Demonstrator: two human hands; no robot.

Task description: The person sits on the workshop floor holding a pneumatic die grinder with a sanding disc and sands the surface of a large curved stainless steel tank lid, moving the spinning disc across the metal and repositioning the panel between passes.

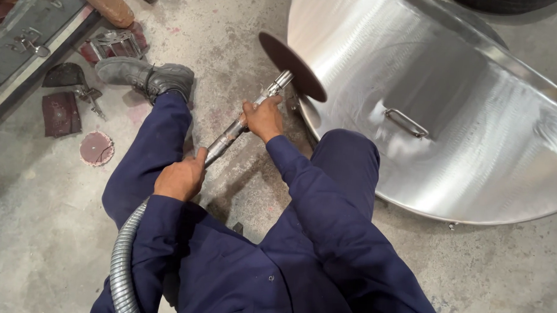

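I sit on a concrete floor in dark blue overalls. My left hand (180,179) grips the rear of a metal tool shaft (226,139), close to where a ribbed steel flexible hose (122,262) joins it. My right hand (264,118) grips the same shaft nearer its head. At the shaft's tip a dark brown abrasive disc (292,65) rests against the edge of a large round stainless steel lid (453,107). The lid lies tilted on the floor, and a small metal handle (407,123) is fixed on its face.
My grey work shoe (147,76) points left. Worn abrasive discs (96,148) and sanding sheets (61,113) lie on the floor at left, beside a small metal bracket (114,44). A dark metal bench edge (23,49) runs along the upper left. My right knee (346,159) is by the lid's rim.
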